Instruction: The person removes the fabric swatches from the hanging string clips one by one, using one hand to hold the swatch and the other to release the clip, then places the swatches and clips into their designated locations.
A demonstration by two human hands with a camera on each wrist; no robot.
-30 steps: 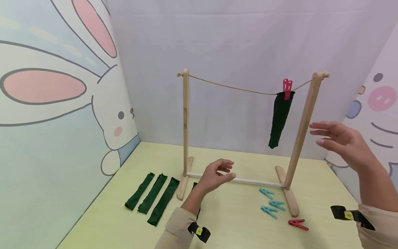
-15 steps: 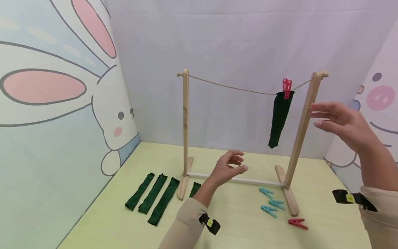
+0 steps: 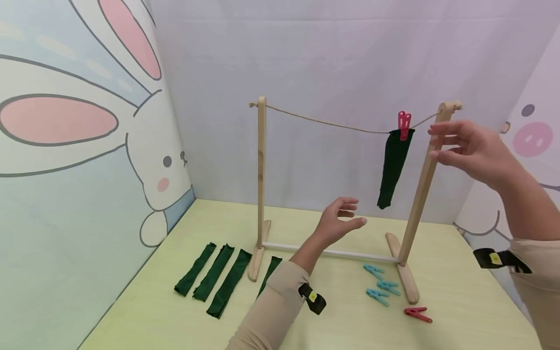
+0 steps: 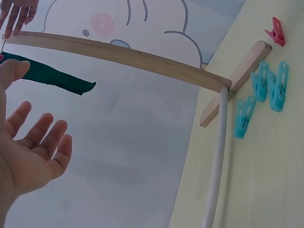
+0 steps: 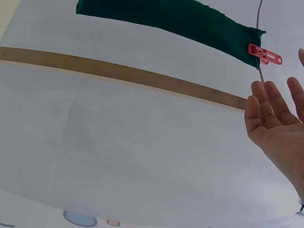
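Note:
A dark green cloth strip [image 3: 395, 167] hangs from the rope [image 3: 323, 121] near its right end, held by a red clothespin [image 3: 404, 125]. My right hand [image 3: 474, 150] is raised beside the right wooden post [image 3: 422, 204], overlapping its upper part in the head view; its fingers are loosely bent around nothing. Lower and left of the hanging cloth, my left hand [image 3: 339, 221] is in the air with fingers apart, also holding nothing. In the left wrist view the left hand [image 4: 33, 147] shows its palm and spread fingers below the cloth [image 4: 54, 78].
Several green cloth strips [image 3: 229, 284] lie on the table at left, one partly behind my left sleeve. Three blue clothespins [image 3: 382, 287] and a red clothespin [image 3: 418, 314] lie near the stand's right foot [image 3: 407, 279]. A white bar [image 3: 350, 254] joins the stand's feet.
My right hand has risen along the right post toward the red clothespin on the rope. My left hand has moved up and to the right, uncovering part of a green strip on the table.

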